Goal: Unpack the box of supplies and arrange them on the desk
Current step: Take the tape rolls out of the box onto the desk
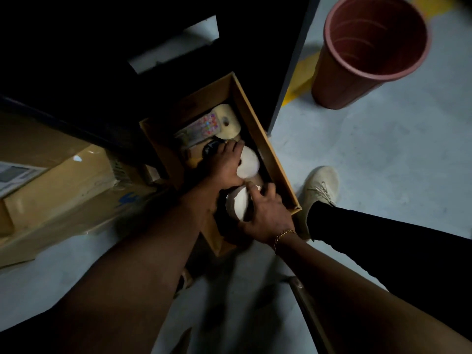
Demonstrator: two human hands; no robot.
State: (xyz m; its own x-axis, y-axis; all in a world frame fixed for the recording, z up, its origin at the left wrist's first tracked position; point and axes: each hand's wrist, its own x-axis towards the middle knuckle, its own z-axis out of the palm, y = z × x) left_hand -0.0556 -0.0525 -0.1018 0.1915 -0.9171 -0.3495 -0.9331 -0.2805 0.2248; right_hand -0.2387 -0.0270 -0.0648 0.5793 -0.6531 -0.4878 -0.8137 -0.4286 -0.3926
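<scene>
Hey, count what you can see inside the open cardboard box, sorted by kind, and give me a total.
White tape rolls: 2, one under the left hand, one under the right hand
Cream tape rolls: 1
Colourful sticker packs: 1
Dark round items: 1
Total: 5 visible; the rest is in shadow.

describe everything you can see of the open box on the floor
The box is a long, narrow brown cardboard carton, open at the top, lying on the pale floor with its far end against a dark desk panel. Inside are three pale rolls, a colourful packet and a dark round item. The left hand is on the middle roll; the right hand is on the near roll. A larger carton lies to its left, a shoe to its right.
</scene>
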